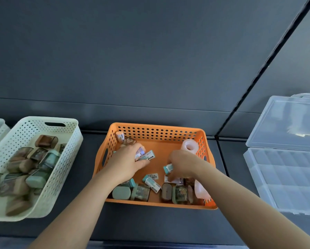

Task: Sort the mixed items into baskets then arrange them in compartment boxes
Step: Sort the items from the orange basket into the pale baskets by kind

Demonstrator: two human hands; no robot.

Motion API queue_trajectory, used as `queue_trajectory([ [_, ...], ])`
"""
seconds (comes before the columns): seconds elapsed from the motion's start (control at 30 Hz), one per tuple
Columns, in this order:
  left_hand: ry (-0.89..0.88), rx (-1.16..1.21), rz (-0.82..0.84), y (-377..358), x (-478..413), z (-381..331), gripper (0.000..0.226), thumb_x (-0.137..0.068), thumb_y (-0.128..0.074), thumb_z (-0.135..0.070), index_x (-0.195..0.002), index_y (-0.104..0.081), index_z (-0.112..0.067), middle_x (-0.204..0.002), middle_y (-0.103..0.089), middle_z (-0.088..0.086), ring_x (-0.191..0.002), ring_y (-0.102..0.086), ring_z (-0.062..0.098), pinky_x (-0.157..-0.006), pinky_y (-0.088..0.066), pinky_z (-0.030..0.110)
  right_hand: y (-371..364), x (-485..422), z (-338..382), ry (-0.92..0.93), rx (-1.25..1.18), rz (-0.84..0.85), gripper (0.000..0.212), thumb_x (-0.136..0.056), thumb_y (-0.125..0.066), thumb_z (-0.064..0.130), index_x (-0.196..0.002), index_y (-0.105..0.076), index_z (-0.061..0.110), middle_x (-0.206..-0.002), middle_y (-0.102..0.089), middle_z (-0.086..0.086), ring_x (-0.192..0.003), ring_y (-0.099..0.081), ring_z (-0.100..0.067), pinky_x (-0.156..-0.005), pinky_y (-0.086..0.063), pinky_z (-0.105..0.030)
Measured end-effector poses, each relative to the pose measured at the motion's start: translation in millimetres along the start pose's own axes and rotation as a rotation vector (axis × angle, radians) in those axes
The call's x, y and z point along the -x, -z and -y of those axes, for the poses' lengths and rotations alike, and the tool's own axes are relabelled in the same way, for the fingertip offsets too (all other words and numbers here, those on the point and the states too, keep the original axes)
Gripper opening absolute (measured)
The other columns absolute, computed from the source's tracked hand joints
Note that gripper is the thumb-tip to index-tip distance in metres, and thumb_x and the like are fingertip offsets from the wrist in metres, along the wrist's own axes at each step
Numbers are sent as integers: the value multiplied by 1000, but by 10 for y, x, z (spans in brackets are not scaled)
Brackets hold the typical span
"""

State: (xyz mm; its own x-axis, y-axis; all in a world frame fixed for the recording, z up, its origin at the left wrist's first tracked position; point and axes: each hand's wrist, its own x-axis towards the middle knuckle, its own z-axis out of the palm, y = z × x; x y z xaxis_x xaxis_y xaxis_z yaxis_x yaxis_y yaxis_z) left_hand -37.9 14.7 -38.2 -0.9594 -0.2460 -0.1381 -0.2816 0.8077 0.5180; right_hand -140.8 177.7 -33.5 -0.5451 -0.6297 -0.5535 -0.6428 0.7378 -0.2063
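Head view: both hands reach into the orange basket (pixel 161 127). The left hand (pixel 128 162) is curled around several small teal-and-white packs (pixel 147 155), perhaps three. The right hand (pixel 182 163) pinches one teal pack (pixel 168 168). Left of both hands stands one cream basket (pixel 64 146); right, one clear compartment box (pixel 283 178).

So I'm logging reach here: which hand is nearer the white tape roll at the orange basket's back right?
Right. The right hand sits just below the white tape roll, nearly touching; the left hand is farther left, across the orange basket.
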Motion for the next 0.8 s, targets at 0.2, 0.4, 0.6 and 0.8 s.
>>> queue_trajectory([
  [0.2, 26, 89, -28, 14, 40, 16, 23, -87, -64, -42, -100, -52, -27, -88, -59, -6, -76, -54, 12, -65, -44, 32, -24, -42, -19, 11, -69, 14, 47, -78, -76, 30, -116, -59, 8, -110, -62, -6, -97, -60, -23, -81, -52, -32],
  [0.4, 31, 169, -164, 156, 232, 43, 25, -86, -66, -37, -104, -56, -25, -103, -53, -12, -89, -51, 4, -65, -39, 13, 162, 4, 11, 59, -369, -90, 23, -80, -74, 34, -81, -62, 15, -71, -60, 6, -59, -55, -6, -54, -41, -20],
  [0.6, 77, 278, -306, 512, 555, 285, 20, -84, -69, -37, -97, -56, -29, -94, -59, -18, -85, -55, -3, -65, -40, 9, 414, 91, 625, 152, -725, -383, 27, -87, -68, 31, -77, -61, 7, -43, -50, 8, -37, -34, -4, -41, -29, -19],
  [0.8, 188, 343, -463, 966, 1061, 930, 22, -81, -72, -37, -95, -57, -27, -89, -60, -14, -80, -55, -1, -63, -38, 16, 382, -46, 1611, 175, -1002, -244, 22, -87, -65, 27, -76, -59, 10, -45, -52, 5, -50, -41, -16, -51, -35, -26],
])
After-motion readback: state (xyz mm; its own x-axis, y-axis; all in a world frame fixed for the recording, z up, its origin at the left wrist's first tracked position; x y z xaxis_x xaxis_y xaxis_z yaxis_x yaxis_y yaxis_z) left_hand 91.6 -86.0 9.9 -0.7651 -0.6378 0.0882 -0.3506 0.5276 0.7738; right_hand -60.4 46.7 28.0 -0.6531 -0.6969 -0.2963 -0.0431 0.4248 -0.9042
